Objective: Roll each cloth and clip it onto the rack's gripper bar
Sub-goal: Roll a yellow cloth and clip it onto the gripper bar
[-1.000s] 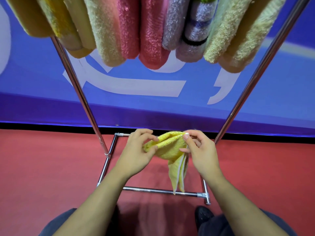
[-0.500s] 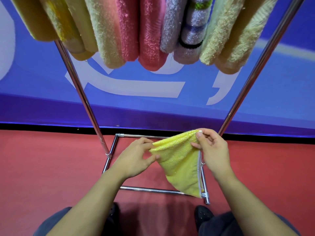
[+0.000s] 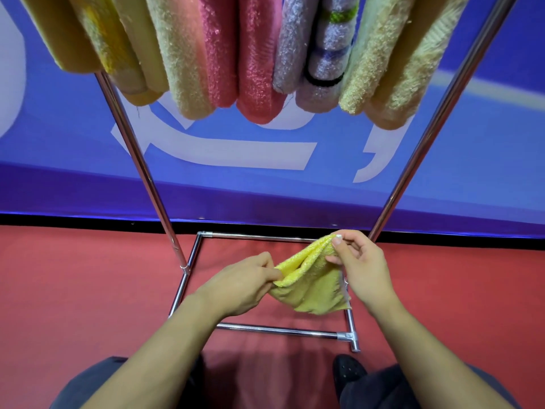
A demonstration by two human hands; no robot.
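hands pinching yellow cloth (image 3: 312,286), white tag unreadable, banner lettering partial

Bright even light, sharp focus (edges bowed)

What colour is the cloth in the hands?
Yellow cloth, clearest in the head view.

A single wide-angle view is given from the person's head, directed forward and steeply down. Both hands are seen close beneath it, the rack (image 3: 418,160) rises just ahead, and the red floor (image 3: 73,290) lies below.
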